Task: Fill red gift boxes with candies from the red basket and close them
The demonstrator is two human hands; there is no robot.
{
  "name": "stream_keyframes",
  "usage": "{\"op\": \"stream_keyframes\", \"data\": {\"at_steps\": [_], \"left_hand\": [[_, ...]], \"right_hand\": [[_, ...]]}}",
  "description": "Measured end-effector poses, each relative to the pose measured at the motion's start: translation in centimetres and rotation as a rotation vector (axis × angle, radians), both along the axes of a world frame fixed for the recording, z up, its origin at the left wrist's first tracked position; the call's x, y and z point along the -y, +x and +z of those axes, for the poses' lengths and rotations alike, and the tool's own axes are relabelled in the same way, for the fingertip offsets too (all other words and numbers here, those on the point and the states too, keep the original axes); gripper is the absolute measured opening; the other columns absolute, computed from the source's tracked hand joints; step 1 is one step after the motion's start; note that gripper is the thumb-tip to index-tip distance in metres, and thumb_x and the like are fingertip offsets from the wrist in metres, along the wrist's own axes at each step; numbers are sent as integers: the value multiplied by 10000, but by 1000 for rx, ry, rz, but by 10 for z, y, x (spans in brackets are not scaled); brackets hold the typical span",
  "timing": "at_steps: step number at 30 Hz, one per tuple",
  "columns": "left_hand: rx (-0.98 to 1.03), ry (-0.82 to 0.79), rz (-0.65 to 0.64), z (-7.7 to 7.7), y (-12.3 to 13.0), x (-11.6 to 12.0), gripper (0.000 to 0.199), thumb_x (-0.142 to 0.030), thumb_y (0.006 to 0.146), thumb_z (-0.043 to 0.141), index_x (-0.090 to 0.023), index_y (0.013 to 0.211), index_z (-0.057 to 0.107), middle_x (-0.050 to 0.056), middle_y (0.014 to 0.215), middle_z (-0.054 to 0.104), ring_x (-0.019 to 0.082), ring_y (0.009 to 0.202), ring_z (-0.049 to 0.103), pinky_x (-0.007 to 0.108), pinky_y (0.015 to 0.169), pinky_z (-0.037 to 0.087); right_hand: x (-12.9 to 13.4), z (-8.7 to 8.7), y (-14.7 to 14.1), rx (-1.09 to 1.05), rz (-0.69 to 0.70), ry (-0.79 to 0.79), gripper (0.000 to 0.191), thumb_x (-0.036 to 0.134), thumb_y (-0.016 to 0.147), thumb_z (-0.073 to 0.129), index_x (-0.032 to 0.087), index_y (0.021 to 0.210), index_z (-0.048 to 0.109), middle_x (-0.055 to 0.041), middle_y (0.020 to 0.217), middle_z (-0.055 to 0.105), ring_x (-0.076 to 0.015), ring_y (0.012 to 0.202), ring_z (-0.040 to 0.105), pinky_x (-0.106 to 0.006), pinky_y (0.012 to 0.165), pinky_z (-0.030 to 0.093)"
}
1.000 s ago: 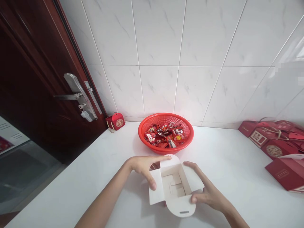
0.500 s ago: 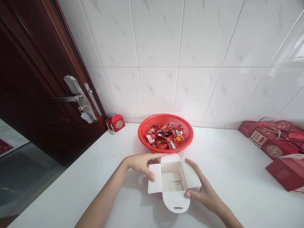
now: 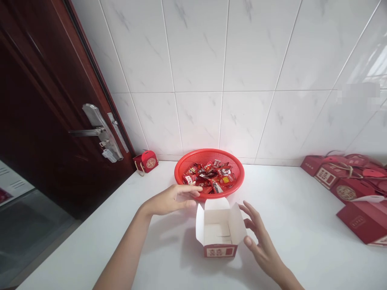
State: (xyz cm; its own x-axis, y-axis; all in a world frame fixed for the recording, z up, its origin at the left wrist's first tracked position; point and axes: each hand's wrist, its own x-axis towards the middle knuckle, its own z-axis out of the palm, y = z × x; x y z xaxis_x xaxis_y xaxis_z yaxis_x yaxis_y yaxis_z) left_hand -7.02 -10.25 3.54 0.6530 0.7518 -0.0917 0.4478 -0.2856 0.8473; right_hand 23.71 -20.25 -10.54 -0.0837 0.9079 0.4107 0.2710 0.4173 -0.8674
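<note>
An unlidded red gift box (image 3: 221, 251) with a white inside stands on the table, its flaps raised and its inside bare. My left hand (image 3: 173, 199) hovers at the near left rim of a red plastic basket (image 3: 180, 160), fingers stretched out and holding nothing. Inside the basket lie several small red-wrapped packets (image 3: 225, 179). On the box's right side my right hand (image 3: 256, 235) is open, fingers apart and close to the right flap; whether a fingertip touches it I cannot tell.
One small closed red box (image 3: 146, 162) with a cord handle stands by the door (image 3: 39, 100) at the back left. Several red boxes (image 3: 347, 181) are heaped at the right. A tiled wall (image 3: 199, 60) bounds the white table (image 3: 281, 193) behind.
My left hand has left the box and moved up and left toward the basket. My right hand has loosened from the near flap. The box's flaps now stand up, its printed front showing.
</note>
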Motion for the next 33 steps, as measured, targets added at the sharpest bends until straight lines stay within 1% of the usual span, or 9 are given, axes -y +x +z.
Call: {"op": "stream_keyframes", "data": {"at_steps": [4, 8, 12, 17, 19, 22, 24, 30, 33], "left_hand": [[24, 80, 66, -7, 9, -28, 557, -501, 869, 667, -205, 1340, 624, 90, 1254, 697, 260, 1175, 631, 380, 1032, 490], [-277, 131, -52, -13, 34, -61, 542, -441, 884, 606, -179, 1359, 604, 108, 1284, 683, 250, 1173, 629, 342, 1006, 486], [-480, 132, -188, -16, 62, -87, 465, -405, 815, 680, -204, 1233, 688, 91, 1244, 700, 275, 1120, 644, 337, 955, 484], [-696, 171, -224, -17, 84, -106, 646, -426, 649, 795, -221, 1243, 647, 100, 1189, 700, 284, 962, 671, 320, 778, 521], [-766, 172, -235, -16, 90, -108, 566, -431, 625, 806, -215, 1134, 686, 82, 1056, 732, 268, 856, 681, 310, 707, 523], [-880, 171, -254, -16, 100, -104, 285, -406, 650, 797, -165, 773, 710, 97, 784, 723, 283, 725, 675, 346, 646, 524], [-948, 187, -251, -17, 106, -100, 242, -355, 696, 780, -144, 653, 669, 126, 737, 706, 299, 714, 676, 382, 650, 535], [-1045, 246, -224, -27, 116, -91, 190, -294, 891, 712, -132, 986, 685, 91, 1059, 695, 221, 974, 674, 408, 858, 568], [-1029, 273, -235, -31, 114, -88, 231, -309, 934, 673, -151, 1103, 666, 96, 1197, 660, 243, 1115, 633, 448, 954, 540]], "right_hand": [[-2, 8, -1, -96, -88, -39, 530, 551, 1029, 328, 311, 1499, 384, -137, 1473, 529, -200, 842, 673, -445, 896, 564], [-7, 14, -1, -178, -183, -159, 476, 566, 1005, 385, 285, 1372, 501, -117, 1301, 649, -185, 743, 666, -422, 833, 582], [-12, 5, -5, -218, -213, -242, 515, 607, 971, 434, 243, 1326, 519, -136, 1278, 647, -171, 688, 641, -377, 737, 592], [-15, -4, -10, -215, -202, -316, 540, 629, 943, 488, 237, 1310, 545, -144, 1303, 622, -199, 772, 668, -366, 701, 592], [-16, -5, -10, -198, -187, -322, 551, 633, 930, 513, 239, 1313, 541, -145, 1307, 615, -204, 793, 674, -369, 719, 591], [-18, -7, -8, -174, -172, -334, 558, 637, 936, 501, 249, 1336, 512, -145, 1337, 592, -190, 780, 671, -364, 729, 588], [-19, -9, -7, -161, -165, -334, 556, 639, 939, 494, 250, 1337, 504, -146, 1344, 587, -189, 788, 677, -361, 738, 586], [-21, -12, -4, -108, -135, -316, 572, 643, 931, 502, 240, 1336, 484, -146, 1263, 636, -199, 772, 687, -370, 737, 576], [-21, -8, -4, -76, -132, -307, 569, 646, 929, 494, 237, 1324, 486, -137, 1217, 659, -184, 710, 665, -366, 713, 570]]}}
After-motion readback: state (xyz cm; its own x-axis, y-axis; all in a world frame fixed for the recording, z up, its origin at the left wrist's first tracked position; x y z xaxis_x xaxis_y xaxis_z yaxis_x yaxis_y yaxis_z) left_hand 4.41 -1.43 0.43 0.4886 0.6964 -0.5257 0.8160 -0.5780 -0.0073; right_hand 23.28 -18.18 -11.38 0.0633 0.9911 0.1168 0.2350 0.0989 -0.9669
